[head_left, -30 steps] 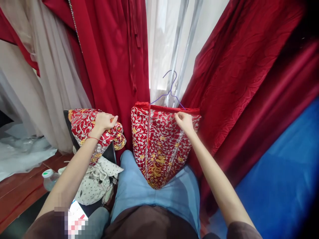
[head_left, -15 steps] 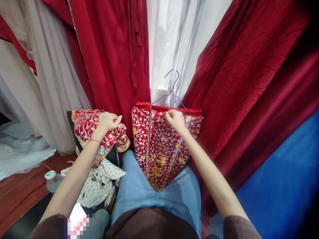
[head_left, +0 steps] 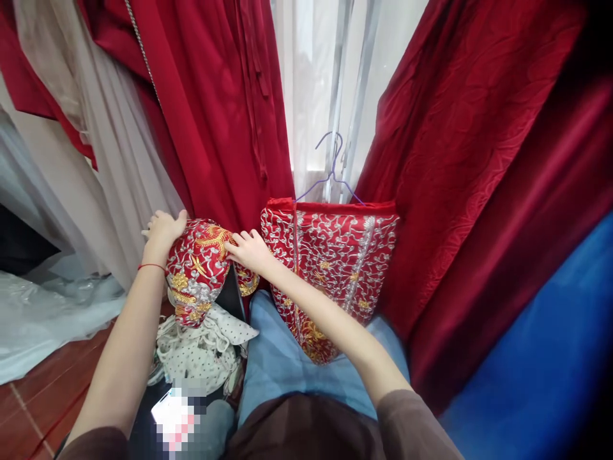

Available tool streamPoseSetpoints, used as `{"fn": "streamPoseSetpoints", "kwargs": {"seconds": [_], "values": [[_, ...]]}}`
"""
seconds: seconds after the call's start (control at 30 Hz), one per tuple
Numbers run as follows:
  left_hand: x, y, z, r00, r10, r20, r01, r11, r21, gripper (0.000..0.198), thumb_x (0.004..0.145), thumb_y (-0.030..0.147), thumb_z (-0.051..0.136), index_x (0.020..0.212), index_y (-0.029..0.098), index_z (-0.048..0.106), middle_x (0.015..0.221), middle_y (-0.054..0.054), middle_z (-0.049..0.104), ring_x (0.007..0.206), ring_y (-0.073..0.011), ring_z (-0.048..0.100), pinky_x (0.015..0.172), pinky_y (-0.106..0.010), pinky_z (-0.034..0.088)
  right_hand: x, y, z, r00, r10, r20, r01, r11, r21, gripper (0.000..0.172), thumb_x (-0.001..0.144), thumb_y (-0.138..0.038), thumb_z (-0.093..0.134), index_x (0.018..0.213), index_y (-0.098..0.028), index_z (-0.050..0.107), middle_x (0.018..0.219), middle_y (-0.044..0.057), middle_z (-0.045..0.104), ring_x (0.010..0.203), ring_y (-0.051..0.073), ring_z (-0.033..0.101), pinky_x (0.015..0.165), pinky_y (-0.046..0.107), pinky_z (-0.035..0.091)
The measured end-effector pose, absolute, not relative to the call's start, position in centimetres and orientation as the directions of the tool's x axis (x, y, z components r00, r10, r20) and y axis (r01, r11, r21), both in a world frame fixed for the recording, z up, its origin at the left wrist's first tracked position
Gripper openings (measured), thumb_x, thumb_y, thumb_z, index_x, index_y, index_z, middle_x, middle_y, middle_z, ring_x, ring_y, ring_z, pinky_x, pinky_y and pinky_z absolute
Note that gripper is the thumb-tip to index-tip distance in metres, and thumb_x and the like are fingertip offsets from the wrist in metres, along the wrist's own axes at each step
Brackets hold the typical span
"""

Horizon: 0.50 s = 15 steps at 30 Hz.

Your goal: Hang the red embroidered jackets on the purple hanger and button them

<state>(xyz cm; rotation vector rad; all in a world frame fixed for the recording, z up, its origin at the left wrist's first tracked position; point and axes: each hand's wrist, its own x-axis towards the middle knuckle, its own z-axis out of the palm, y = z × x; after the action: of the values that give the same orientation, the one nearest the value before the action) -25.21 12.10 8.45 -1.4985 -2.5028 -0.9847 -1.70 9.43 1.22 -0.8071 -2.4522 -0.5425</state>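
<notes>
A red garment (head_left: 198, 268) with silver and gold embroidery lies bunched over a dark support (head_left: 230, 291) at my left. My left hand (head_left: 165, 230) rests at its upper left edge, the fingers spread and the thumb stretched out; its palm side is hidden. On the garment's right side, my right hand (head_left: 249, 248) has its fingers closed on the cloth. Right of it, a matching embroidered piece (head_left: 330, 255) with a plain red top band hangs from a purple wire hanger (head_left: 331, 172), its lower tip against my legs. No hand touches that piece.
A white dotted cloth with a cord (head_left: 204, 351) lies below the bunched garment, with a phone-like bright screen (head_left: 175, 412) nearer me. Red curtain-like fabrics (head_left: 215, 96) hang ahead; blue material (head_left: 536, 332) is at right. Clear plastic sheeting (head_left: 52, 313) lies on the floor at left.
My right hand has left the hanging piece and moved left onto the bunched garment. My left hand has shifted to that garment's upper left edge. The view has turned slightly left.
</notes>
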Motion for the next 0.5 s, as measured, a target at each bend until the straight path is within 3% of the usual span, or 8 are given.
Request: {"fn": "streamPoseSetpoints", "kwargs": {"seconds": [0.07, 0.17, 0.27, 0.33, 0.43, 0.5], "values": [[-24.4, 11.4, 8.5, -0.466, 0.762, 0.45, 0.849, 0.244, 0.468, 0.071, 0.095, 0.051, 0.045, 0.134, -0.008, 0.042, 0.142, -0.036, 0.045, 0.134, -0.0479, 0.043, 0.108, -0.065, 0.03, 0.1, 9.4, 1.5, -0.678, 0.431, 0.596, 0.615, 0.776, 0.138, 0.033, 0.098, -0.041, 0.052, 0.123, -0.022, 0.062, 0.125, 0.012, 0.063, 0.11, 0.026, 0.057, 0.093, 0.041, 0.039], [-20.4, 10.8, 8.4, -0.197, 0.724, 0.661, 0.938, -0.056, 0.341, 0.042, 0.094, 0.039, 0.044, 0.12, 0.009, 0.059, 0.129, -0.019, 0.063, 0.122, -0.0353, 0.056, 0.106, -0.051, 0.04, 4.2, 9.7, 2.8, -0.461, 0.542, 0.702, 0.708, 0.702, -0.076, 0.029, 0.097, -0.038, 0.053, 0.116, -0.019, 0.065, 0.115, 0.011, 0.068, 0.104, 0.024, 0.061, 0.09, 0.036, 0.041], [-13.7, 11.4, 7.7, 0.16, 0.701, 0.695, 0.864, -0.44, 0.245, 0.029, 0.094, 0.033, 0.044, 0.106, 0.017, 0.065, 0.115, -0.009, 0.069, 0.107, -0.0244, 0.063, 0.101, -0.038, 0.045, 7.4, 10.9, 3.9, 0.015, 0.723, 0.69, 0.852, 0.352, -0.388, 0.03, 0.098, -0.037, 0.049, 0.11, -0.014, 0.064, 0.103, 0.014, 0.07, 0.094, 0.025, 0.064, 0.081, 0.033, 0.043], [-9.0, 12.5, 7.2, 0.316, 0.652, 0.689, 0.764, -0.605, 0.223, 0.025, 0.093, 0.027, 0.045, 0.107, 0.017, 0.064, 0.113, -0.009, 0.069, 0.102, -0.0212, 0.063, 0.095, -0.034, 0.048, 8.6, 11.9, 4.1, 0.209, 0.762, 0.613, 0.866, 0.146, -0.478, 0.032, 0.097, -0.039, 0.052, 0.112, -0.012, 0.062, 0.101, 0.016, 0.07, 0.092, 0.026, 0.065, 0.078, 0.033, 0.043], [-3.9, 14.8, 6.9, 0.391, 0.569, 0.724, 0.747, -0.655, 0.112, 0.027, 0.091, 0.019, 0.048, 0.115, 0.015, 0.061, 0.123, -0.013, 0.065, 0.116, -0.0249, 0.057, 0.098, -0.037, 0.045, 9.9, 12.8, 3.4, 0.264, 0.786, 0.56, 0.873, 0.053, -0.485, 0.02, 0.094, -0.028, 0.054, 0.104, -0.014, 0.064, 0.102, 0.015, 0.07, 0.09, 0.025, 0.065, 0.077, 0.033, 0.043], [-2.4, 16.4, 7.3, 0.409, 0.595, 0.692, 0.797, -0.602, 0.048, 0.023, 0.089, 0.021, 0.055, 0.109, 0.014, 0.063, 0.117, -0.016, 0.068, 0.116, -0.0293, 0.058, 0.099, -0.042, 0.043, 10.7, 12.8, 2.7, 0.285, 0.769, 0.572, 0.851, 0.073, -0.521, 0.014, 0.091, -0.024, 0.052, 0.093, -0.016, 0.064, 0.101, 0.012, 0.069, 0.089, 0.023, 0.064, 0.075, 0.032, 0.043]]}}
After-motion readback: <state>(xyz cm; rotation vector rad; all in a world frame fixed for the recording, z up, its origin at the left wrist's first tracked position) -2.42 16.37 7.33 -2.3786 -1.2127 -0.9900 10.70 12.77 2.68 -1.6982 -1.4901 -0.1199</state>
